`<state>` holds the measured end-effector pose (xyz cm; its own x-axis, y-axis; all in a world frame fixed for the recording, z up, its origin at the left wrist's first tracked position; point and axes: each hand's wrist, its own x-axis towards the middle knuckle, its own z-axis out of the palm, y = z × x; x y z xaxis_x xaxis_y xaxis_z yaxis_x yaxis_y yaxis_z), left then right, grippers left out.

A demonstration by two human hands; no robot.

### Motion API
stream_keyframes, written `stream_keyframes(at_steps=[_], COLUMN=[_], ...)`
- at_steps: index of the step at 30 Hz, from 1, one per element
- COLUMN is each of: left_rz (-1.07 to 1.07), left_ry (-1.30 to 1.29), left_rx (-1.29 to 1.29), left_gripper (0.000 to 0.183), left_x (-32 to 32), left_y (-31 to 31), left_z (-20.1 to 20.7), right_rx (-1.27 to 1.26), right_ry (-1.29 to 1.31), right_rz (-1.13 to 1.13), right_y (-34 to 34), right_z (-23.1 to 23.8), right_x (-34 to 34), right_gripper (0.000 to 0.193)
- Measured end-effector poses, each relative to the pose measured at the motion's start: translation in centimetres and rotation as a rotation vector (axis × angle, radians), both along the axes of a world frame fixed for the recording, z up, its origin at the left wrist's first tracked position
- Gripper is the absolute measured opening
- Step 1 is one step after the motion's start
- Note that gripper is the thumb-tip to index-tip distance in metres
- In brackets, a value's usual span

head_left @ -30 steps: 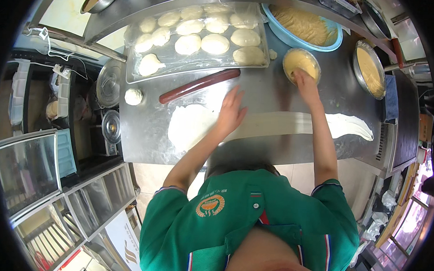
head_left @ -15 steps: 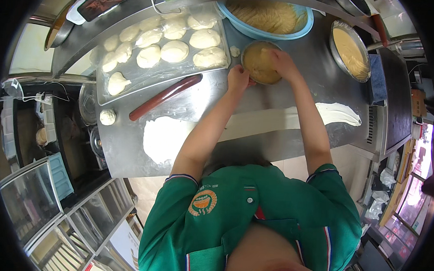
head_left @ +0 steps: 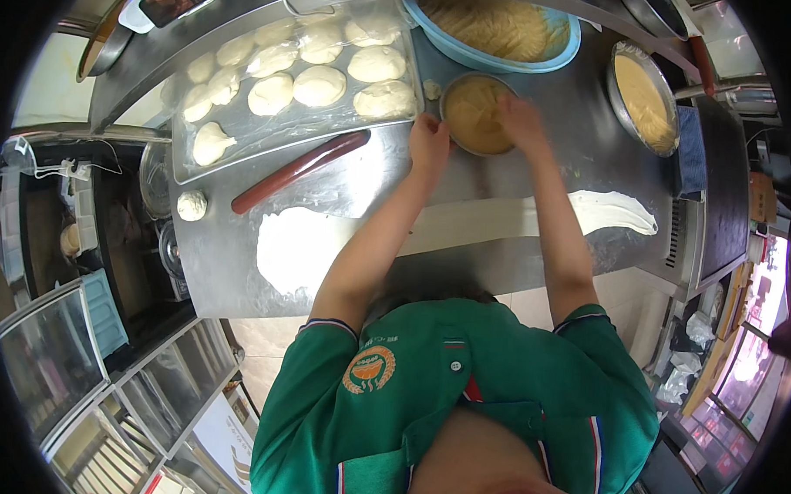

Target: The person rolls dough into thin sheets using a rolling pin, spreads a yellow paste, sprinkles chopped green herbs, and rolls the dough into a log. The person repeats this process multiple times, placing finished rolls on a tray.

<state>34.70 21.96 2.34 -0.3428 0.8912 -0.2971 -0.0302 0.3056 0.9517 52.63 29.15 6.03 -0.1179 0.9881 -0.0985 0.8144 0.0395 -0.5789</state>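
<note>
A round bowl [head_left: 470, 110] of yellow-brown paste rests on the metal worktop. At its lower left rim, my left hand [head_left: 429, 145] has its fingers closed, seemingly gripping the edge. My right hand [head_left: 522, 125] is over the bowl's right side, fingertips at the paste; motion blur hides its fingers and anything in them. Nearer to me, a long thin sheet of white dough [head_left: 470, 225] stretches across the worktop under both forearms. Its wide left end spreads flat, and the right end is narrower. A dark red rolling pin [head_left: 302, 170] lies slantwise left of my left hand.
A metal tray [head_left: 241, 165] of several dough pieces under clear film occupies the back left. One dough ball [head_left: 191, 206] sits outside it. Behind the bowl stands a blue basin [head_left: 498, 63] of brownish paste; a metal bowl [head_left: 642, 94] of yellow paste is at the right.
My right hand has shifted slightly right and down within the bowl, uncovering more paste. My left hand has moved slightly left along the rim. The view has shifted a little.
</note>
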Motion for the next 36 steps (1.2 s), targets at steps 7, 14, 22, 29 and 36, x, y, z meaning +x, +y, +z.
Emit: stream_keyframes(at_steps=[7, 14, 22, 29, 36], left_rz=[-0.047, -0.145, -0.202, -0.304, -0.127], left_ry=[-0.247, -0.288, -0.123, -0.145, 0.072], left_rx=[-0.041, -0.233, -0.05, -0.05, -0.002], left_gripper=[0.017, 0.021, 0.021, 0.028, 0.03], left_x=[0.1, -1.1, 1.8, 1.6, -1.8], left_y=[-1.6, -3.6, -1.1, -4.9, -1.2], left_z=[-2.1, -0.4, -2.9, -5.3, -1.4], right_rx=[0.004, -0.056, 0.072, -0.19, 0.044], right_ry=[0.072, 0.075, 0.026, -0.15, -0.032], right_rz=[0.101, 0.186, -0.028, 0.385, 0.096], right_y=[-2.0, -5.3, 2.6, -3.8, -1.3], right_z=[-1.0, 4.5, -5.8, 0.1, 4.0], right_x=[-4.0, -2.2, -0.4, -3.3, -2.3], right_gripper=[0.047, 0.048, 0.045, 0.043, 0.046])
